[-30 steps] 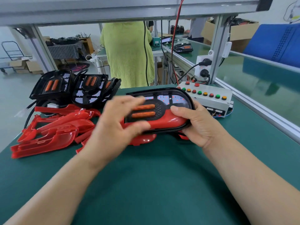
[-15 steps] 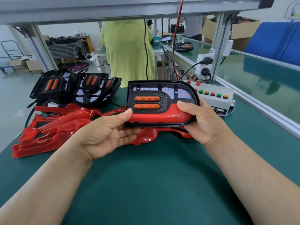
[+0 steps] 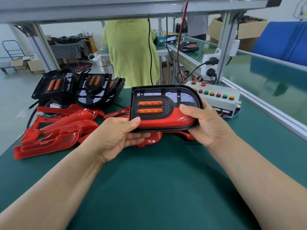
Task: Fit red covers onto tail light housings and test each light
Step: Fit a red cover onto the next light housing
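Covers of red translucent plastic (image 3: 54, 130) lie heaped loose at the left of the frame on the green bench mat (image 3: 157, 180). Behind them, in the upper left, lean at least three bare black tail light housings with orange strips (image 3: 54, 83), none with a cover on. By that count most of the job looks still ahead.

Left of centre, the left hand (image 3: 116, 138) pinches the lower left corner of a black D-shaped housing (image 3: 167, 95), thumb on the front and fingers curled beneath. This unit is held clear of the mat at the centre of the frame, face toward the camera. A glossy red cover (image 3: 166, 121) sits across its lower part and looks seated in the rim. Tiny red dots show on its pale upper panel; whether they are lit I cannot tell, so the test is best judged as pending or in progress.

The right hand (image 3: 204, 123) wraps the rounded right end, thumb on the red cover.

More loose covers lie directly under the held unit. Right of centre, just behind the right hand, stands a grey test box with coloured buttons (image 3: 219, 98). A person in a yellow-green top (image 3: 131, 52) stands beyond the bench.
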